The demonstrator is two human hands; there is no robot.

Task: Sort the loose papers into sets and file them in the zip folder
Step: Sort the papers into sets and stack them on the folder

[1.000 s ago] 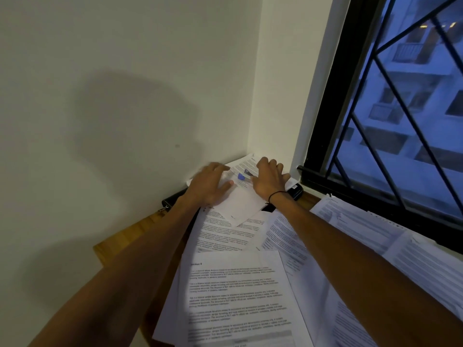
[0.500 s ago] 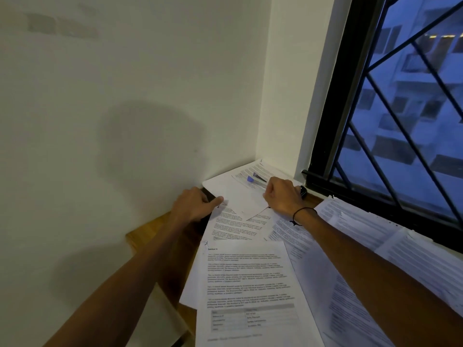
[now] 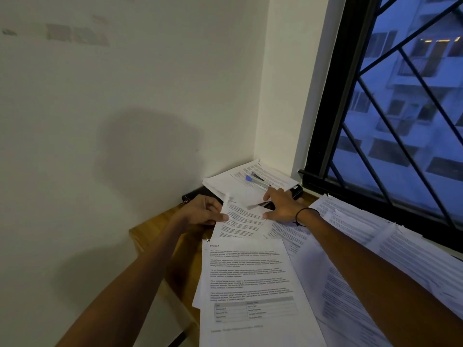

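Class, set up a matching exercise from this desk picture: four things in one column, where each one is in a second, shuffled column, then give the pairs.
Things:
1. left hand
2. right hand
3. blue-capped pen
4. page with a table

Places:
A. lying on the paper stack in the far corner
B. nearest the camera, between the two forearms
C. pinching the left edge of a printed sheet
D. spread flat on the papers, a dark band at its wrist

Pairs: 1-C, 2-D, 3-A, 4-B

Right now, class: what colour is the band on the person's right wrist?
Black: a thin band round the wrist of the right hand, seen in the head view.
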